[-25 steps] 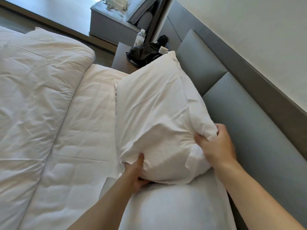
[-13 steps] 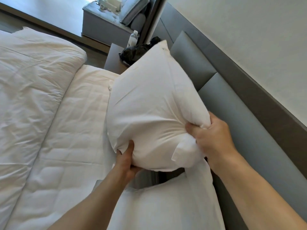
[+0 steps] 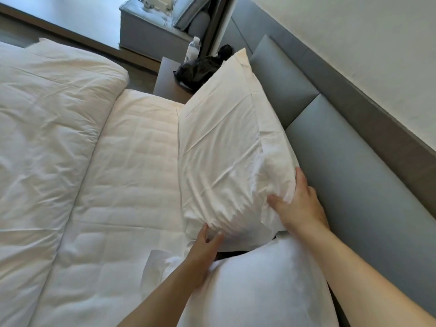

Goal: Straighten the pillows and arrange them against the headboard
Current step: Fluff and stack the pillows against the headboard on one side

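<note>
head view, two pillows (image 3: 226,147), two hands (image 3: 298,210)

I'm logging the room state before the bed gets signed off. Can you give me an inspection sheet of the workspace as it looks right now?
Surface: bed with a white quilted mattress cover; a white duvet is pushed to one side.
Job's things: far pillow leaning toward the grey headboard, near end held; near pillow lying below it.
Clutter: black bag and water bottle on the nightstand.
Grippers: left hand grips the far pillow's lower corner; right hand grips its headboard-side corner.
Cables: nothing seen.
Surroundings: pale wall, grey bench with a cushion.
</note>
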